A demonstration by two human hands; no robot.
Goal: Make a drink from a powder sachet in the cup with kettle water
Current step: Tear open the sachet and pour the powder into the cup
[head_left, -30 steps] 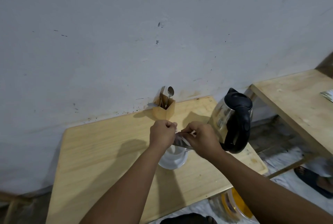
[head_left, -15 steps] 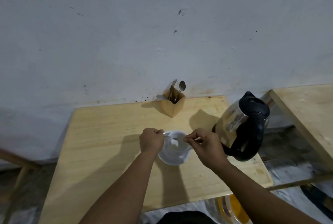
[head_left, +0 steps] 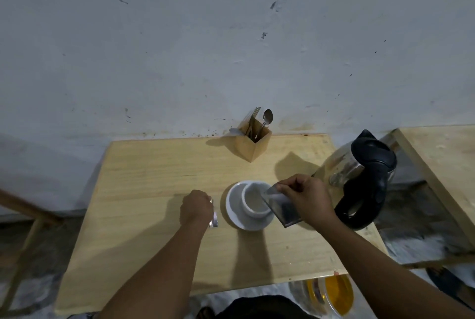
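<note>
A head-worn camera looked down on a pale wooden table [head_left: 144, 190] set against a scuffed white wall. Near the centre of the frame a white cup [head_left: 254, 199] stood on a white saucer [head_left: 235, 208]. The right hand [head_left: 307, 196] pinched a silvery sachet [head_left: 281, 207] by its top edge, holding it tilted just above the cup's right rim, its lower part dark and blurred. The left hand [head_left: 196, 207], closed loosely, held a small shiny strip of foil [head_left: 213, 221] just left of the saucer, low over the tabletop. To the right of the cup, close behind the right hand, stood a steel kettle [head_left: 357, 177] with a black lid and handle, near the table's right edge. A wooden cutlery holder [head_left: 253, 145] with a spoon [head_left: 267, 117] stood at the table's far edge by the wall. The left half of the table was open wood. A second wooden surface [head_left: 442, 159] filled the right of the frame.
</note>
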